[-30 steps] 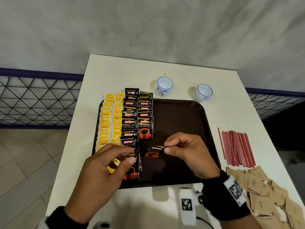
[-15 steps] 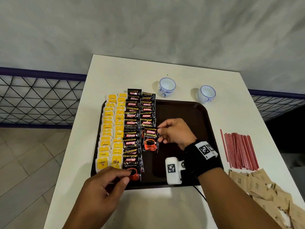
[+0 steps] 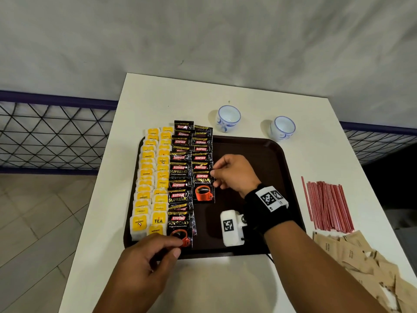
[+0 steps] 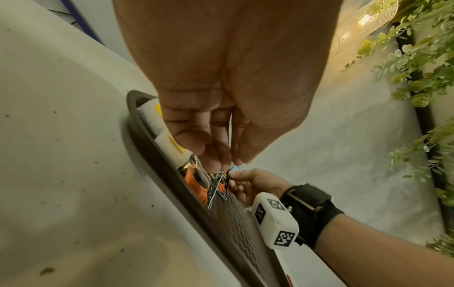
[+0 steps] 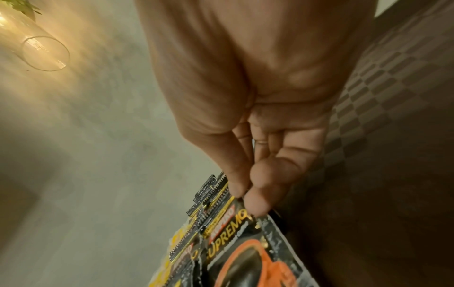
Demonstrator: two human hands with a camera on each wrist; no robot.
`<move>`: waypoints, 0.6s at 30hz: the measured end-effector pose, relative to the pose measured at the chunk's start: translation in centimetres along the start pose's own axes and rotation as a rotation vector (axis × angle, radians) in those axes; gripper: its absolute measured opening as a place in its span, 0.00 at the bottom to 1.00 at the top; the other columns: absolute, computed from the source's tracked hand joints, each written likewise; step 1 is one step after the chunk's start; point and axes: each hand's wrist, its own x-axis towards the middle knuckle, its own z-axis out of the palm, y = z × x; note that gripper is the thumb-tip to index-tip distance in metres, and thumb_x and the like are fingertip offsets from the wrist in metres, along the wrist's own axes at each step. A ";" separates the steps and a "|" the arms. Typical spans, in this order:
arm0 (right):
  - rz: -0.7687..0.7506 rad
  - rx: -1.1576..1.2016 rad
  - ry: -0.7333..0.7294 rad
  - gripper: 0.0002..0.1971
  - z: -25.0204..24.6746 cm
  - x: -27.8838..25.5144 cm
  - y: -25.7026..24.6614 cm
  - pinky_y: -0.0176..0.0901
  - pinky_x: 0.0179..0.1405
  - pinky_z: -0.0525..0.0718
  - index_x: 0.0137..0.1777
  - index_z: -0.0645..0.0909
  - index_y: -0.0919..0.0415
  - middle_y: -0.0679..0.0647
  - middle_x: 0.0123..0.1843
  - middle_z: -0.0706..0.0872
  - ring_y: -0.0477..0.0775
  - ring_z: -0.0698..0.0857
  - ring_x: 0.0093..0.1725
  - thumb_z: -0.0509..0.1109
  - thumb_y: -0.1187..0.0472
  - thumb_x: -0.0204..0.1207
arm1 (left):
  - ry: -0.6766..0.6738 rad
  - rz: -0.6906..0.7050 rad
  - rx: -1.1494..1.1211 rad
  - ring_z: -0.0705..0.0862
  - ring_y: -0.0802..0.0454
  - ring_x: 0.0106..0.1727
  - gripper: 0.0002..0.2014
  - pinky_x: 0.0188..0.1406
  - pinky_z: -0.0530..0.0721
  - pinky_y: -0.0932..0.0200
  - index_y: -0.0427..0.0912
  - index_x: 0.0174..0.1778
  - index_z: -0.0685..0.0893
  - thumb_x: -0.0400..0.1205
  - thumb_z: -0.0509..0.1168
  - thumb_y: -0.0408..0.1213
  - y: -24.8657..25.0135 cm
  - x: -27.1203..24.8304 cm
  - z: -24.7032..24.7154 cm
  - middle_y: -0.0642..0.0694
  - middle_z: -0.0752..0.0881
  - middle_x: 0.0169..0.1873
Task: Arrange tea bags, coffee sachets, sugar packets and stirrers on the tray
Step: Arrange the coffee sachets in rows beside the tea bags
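right hand [image 3: 234, 175] pinches coffee sachet [image 3: 203, 188] corner beside bare tray [image 3: 259, 159].

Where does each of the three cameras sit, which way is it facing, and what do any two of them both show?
Head: on the head, looking down at the tray, both hands and forearms.
Left wrist: under the left hand, looking along its fingers at the tray's near rim; the right hand shows beyond.
Right wrist: under the right hand, looking along fingers pinching a coffee sachet.
Shared: all three show that sachet.
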 end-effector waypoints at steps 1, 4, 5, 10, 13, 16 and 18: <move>0.004 0.004 0.001 0.07 0.1 0.0 -0.1 0.37 0.20 0.80 0.44 0.80 0.65 0.58 0.29 0.85 0.52 0.86 0.25 0.75 0.73 0.75 | -0.006 0.001 0.000 0.87 0.66 0.50 0.20 0.40 0.83 0.75 0.68 0.49 0.90 0.76 0.77 0.32 0.0 0.0 0.0 0.67 0.90 0.44; 0.020 0.020 0.033 0.07 -0.2 -0.5 -0.3 0.38 0.20 0.80 0.47 0.80 0.65 0.56 0.31 0.86 0.53 0.86 0.26 0.76 0.70 0.75 | -0.010 0.011 0.016 0.88 0.64 0.51 0.19 0.40 0.85 0.69 0.69 0.50 0.89 0.76 0.77 0.34 0.1 -0.2 0.0 0.66 0.90 0.44; 0.019 0.022 0.055 0.07 -0.5 -1.2 -0.2 0.38 0.20 0.80 0.48 0.80 0.65 0.56 0.32 0.86 0.53 0.87 0.27 0.77 0.69 0.76 | -0.011 0.013 0.025 0.88 0.62 0.50 0.18 0.38 0.85 0.65 0.69 0.50 0.89 0.76 0.76 0.36 0.1 -0.3 0.0 0.66 0.90 0.44; -0.002 0.071 0.189 0.05 -4.7 -8.1 2.9 0.36 0.19 0.77 0.50 0.84 0.66 0.57 0.36 0.85 0.50 0.87 0.30 0.75 0.68 0.77 | -0.058 0.031 0.082 0.88 0.61 0.47 0.13 0.36 0.85 0.62 0.66 0.45 0.92 0.77 0.77 0.37 0.6 -0.6 0.7 0.65 0.90 0.44; 0.058 0.112 0.330 0.04 -8.9 -14.0 6.9 0.37 0.21 0.78 0.49 0.85 0.63 0.59 0.39 0.88 0.53 0.88 0.31 0.75 0.70 0.77 | -0.146 0.032 0.139 0.87 0.64 0.49 0.13 0.38 0.83 0.67 0.64 0.46 0.90 0.78 0.76 0.36 1.4 -0.9 2.4 0.67 0.89 0.45; 0.131 0.126 0.449 0.05 -12.5 -18.8 10.7 0.43 0.26 0.79 0.48 0.86 0.62 0.56 0.39 0.88 0.55 0.88 0.33 0.75 0.72 0.76 | -0.270 0.103 0.228 0.86 0.67 0.52 0.09 0.42 0.83 0.70 0.63 0.51 0.89 0.81 0.74 0.42 2.5 -1.3 5.2 0.70 0.87 0.48; 0.162 0.108 0.488 0.06 -14.3 -21.1 12.9 0.45 0.29 0.80 0.48 0.86 0.61 0.54 0.40 0.89 0.55 0.88 0.34 0.76 0.71 0.76 | -0.358 0.155 0.295 0.84 0.70 0.53 0.09 0.47 0.83 0.71 0.66 0.56 0.86 0.82 0.72 0.47 3.4 -1.7 7.8 0.71 0.85 0.50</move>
